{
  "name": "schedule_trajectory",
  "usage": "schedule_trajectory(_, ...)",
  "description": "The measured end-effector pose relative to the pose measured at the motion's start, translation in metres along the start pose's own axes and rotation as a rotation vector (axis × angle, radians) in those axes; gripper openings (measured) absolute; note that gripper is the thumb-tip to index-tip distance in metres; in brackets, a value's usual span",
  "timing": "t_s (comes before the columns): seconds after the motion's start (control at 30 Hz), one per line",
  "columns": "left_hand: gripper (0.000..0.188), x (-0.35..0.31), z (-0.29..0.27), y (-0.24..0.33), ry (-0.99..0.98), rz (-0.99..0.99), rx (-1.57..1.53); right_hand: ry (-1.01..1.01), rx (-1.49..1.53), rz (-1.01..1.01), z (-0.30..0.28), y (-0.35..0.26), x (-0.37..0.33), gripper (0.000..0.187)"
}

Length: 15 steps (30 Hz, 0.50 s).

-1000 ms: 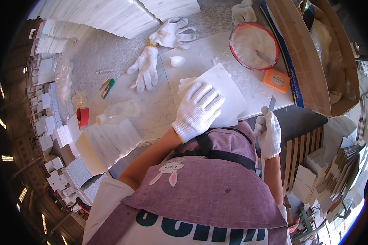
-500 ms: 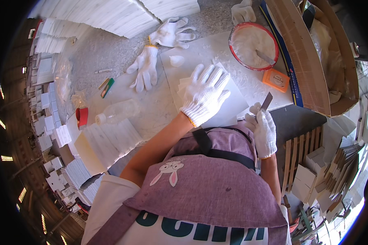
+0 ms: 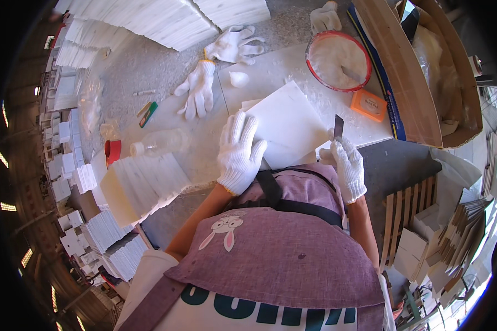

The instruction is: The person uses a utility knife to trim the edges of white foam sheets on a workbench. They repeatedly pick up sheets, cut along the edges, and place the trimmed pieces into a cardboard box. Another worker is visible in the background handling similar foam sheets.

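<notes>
A square white tile [image 3: 290, 124] lies at the near edge of the table, one corner pointing away, with edges of other pale pieces showing under it. My gloved left hand [image 3: 241, 151] rests at the tile's left corner, fingers stretched out, gripping nothing visible. In my gloved right hand [image 3: 348, 168] a flat metal scraper blade [image 3: 338, 127] points up and away, just off the tile's right side. Farther off stands a red-rimmed bowl [image 3: 331, 58] of white paste or powder; another blade [image 3: 352, 74] is stuck in it.
Spare white gloves [image 3: 197, 91] and a small white lump [image 3: 238, 79] lie beyond my left hand. An orange box [image 3: 368, 106] and an open cardboard carton [image 3: 406, 66] are at right. At left are a clear bottle [image 3: 163, 142], red tape roll [image 3: 112, 151] and stacked tiles [image 3: 146, 182].
My left hand has slid off the tile's face to its left corner, uncovering the tile. My right hand, with the scraper, has moved slightly left and away from me.
</notes>
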State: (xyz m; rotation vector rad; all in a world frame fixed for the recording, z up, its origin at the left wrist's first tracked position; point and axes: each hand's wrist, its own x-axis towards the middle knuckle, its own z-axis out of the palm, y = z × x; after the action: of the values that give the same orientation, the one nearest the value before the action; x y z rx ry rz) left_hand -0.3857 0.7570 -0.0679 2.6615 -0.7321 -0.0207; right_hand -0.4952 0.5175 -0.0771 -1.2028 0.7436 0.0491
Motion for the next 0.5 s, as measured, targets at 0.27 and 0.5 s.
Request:
schedule_trajectory(0.27, 0.05, 0.011, 0.019, -0.017, 0.061, 0.086, 0.001, -0.087, -0.1, -0.007, -0.003, 0.006, -0.022, 0.036)
schedule_trajectory(0.5, 0.049, 0.024, 0.012, -0.015, 0.069, 0.187, 0.165, -0.187, -0.004, 0.058, -0.024, 0.008, -0.031, 0.038)
